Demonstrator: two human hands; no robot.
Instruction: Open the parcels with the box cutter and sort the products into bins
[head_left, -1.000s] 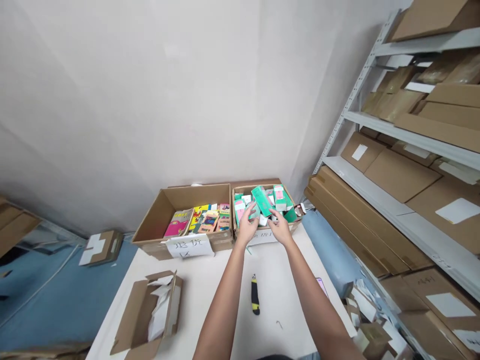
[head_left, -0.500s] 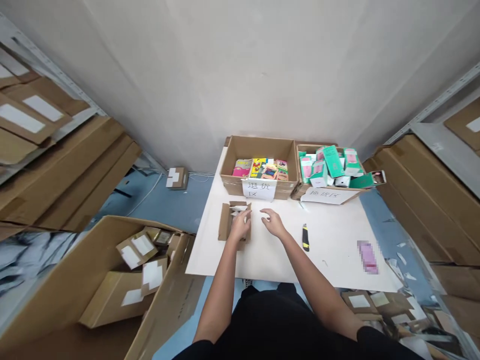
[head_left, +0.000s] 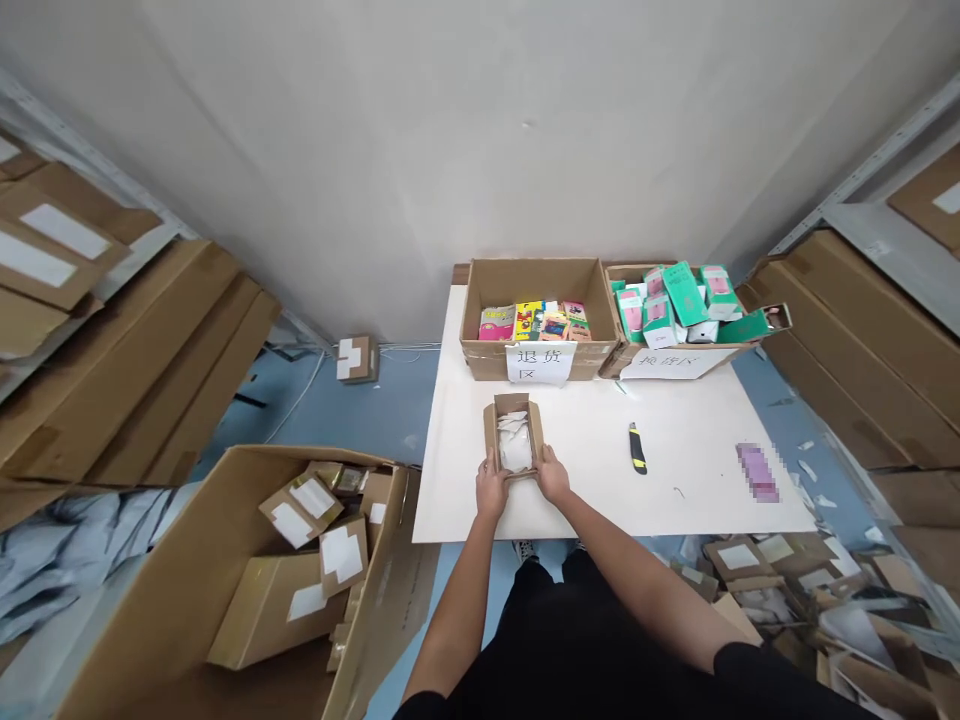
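A small open cardboard box [head_left: 492, 428] rests on the white table, its flaps folded outward. Inside it lies crumpled white packing material [head_left: 515, 442]; whatever is underneath is hidden. My left hand [head_left: 492, 488] grips the near left corner of this box, and my right hand [head_left: 553, 474] grips the near right corner, fingers on the cardboard. A black and yellow utility knife [head_left: 637, 448] lies on the table to the right of my right hand, touched by neither hand.
Behind are a cardboard box [head_left: 480, 358] of colourful packs and another box [head_left: 611, 362] of green-and-white cartons, both with paper signs. A blurred pink item [head_left: 758, 472] lies at the table's right. A large carton [head_left: 161, 530] of parcels stands left; opened boxes [head_left: 757, 590] litter the floor at right.
Both hands have come onto the small box's near corners; my right hand was apart from it before. The box has turned straighter, showing its white filling. The view has shifted slightly.
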